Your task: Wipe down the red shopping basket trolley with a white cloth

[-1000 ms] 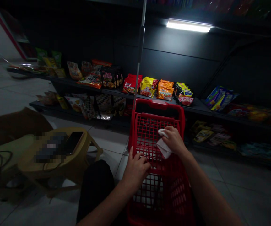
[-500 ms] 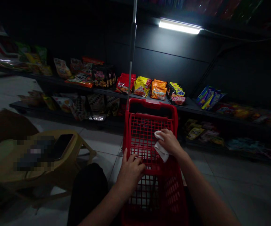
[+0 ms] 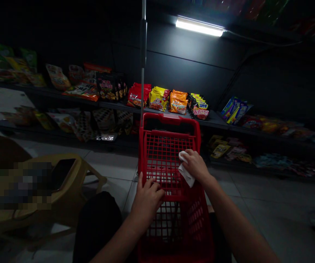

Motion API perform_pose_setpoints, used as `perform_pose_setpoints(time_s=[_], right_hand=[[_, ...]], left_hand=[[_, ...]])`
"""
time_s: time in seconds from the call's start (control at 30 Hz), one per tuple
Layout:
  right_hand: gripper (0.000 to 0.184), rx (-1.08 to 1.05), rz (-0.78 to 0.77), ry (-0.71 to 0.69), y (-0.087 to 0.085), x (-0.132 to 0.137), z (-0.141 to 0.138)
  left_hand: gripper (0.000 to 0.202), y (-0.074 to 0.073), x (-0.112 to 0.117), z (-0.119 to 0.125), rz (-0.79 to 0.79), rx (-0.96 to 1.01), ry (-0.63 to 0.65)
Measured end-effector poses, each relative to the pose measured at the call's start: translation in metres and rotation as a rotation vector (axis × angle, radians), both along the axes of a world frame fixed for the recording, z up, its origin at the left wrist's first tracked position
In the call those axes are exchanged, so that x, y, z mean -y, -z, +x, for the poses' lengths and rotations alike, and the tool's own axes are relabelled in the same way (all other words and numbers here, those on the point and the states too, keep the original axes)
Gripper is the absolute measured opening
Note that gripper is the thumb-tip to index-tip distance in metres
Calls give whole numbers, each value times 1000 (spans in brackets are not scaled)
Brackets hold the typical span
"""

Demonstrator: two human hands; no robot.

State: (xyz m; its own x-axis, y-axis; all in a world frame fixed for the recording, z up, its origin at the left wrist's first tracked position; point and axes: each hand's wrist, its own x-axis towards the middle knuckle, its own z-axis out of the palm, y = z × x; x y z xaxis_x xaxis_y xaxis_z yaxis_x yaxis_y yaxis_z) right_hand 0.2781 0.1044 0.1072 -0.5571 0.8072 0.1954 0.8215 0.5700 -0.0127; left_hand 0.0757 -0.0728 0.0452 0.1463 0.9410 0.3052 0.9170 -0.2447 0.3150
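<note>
A red plastic shopping basket [image 3: 171, 197] with grid walls and a tall metal pull handle [image 3: 143, 54] stands before me between my knees. My left hand [image 3: 148, 195] grips its left rim, the little finger along the outside and the other fingers bent over the inner side. A crumpled white cloth [image 3: 187, 175] is bunched in my right hand [image 3: 197, 166], whose closed fingers press it against the right part of the basket's grid. The palm side of both hands is hidden.
Behind the basket runs a dark shelf [image 3: 217, 118] with noodle packs [image 3: 178, 102] and snack bags [image 3: 106, 87]. A lit tube lamp [image 3: 199, 26] hangs above. At left is a yellowish plastic stool [image 3: 76, 171] bearing a dark phone [image 3: 62, 173] and a blurred-out item.
The whole view has shifted, so basket, shelf and stool appear farther left. My right hand keeps the cloth at nearly the same spot on the basket; my left hand stays on the rim.
</note>
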Motion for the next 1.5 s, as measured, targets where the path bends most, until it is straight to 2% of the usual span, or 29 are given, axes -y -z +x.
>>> perform_pose_setpoints(time_s=[0.1,0.2,0.37,0.47,0.57,0.77,0.87,0.97,1.07,1.13,1.2,1.3,1.37,1.5], right_hand=[[24,-44,1,38,-2,-5,3],[22,-39,62,113,-5,-10,9],[27,92,50,68,-3,-11,15],[20,34,43,98,-5,-15,20],[21,-15,81,173,-7,-16,27],[26,149,134,137,-2,-2,28],[19,55,75,163,-5,-8,33],[20,-136,61,180,-8,-12,34],[27,-260,35,-12,-6,1,9],[33,-259,-15,-172,-2,18,-21],[35,-196,-38,-263,2,35,-57],[35,-70,-17,-254,7,50,-101],[35,-21,14,-204,11,52,-119],[29,-85,-19,-215,15,38,-122]], left_hand=[[13,1,0,0,-4,6,4],[15,0,0,-1,-18,10,17],[16,-1,-2,-1,-16,10,18],[13,-1,0,-1,-7,24,17],[13,-1,1,-1,-16,35,32],[14,-4,-1,-1,-20,21,28],[14,-3,0,-1,-15,26,28],[15,-2,1,0,-15,42,51],[12,-3,1,1,-23,24,50],[9,-5,0,2,-25,-2,30],[10,-6,-2,3,-19,-13,16],[13,-5,-4,3,-22,-5,19],[16,-5,-4,2,-36,-7,21],[15,-8,-3,1,-57,-27,11]])
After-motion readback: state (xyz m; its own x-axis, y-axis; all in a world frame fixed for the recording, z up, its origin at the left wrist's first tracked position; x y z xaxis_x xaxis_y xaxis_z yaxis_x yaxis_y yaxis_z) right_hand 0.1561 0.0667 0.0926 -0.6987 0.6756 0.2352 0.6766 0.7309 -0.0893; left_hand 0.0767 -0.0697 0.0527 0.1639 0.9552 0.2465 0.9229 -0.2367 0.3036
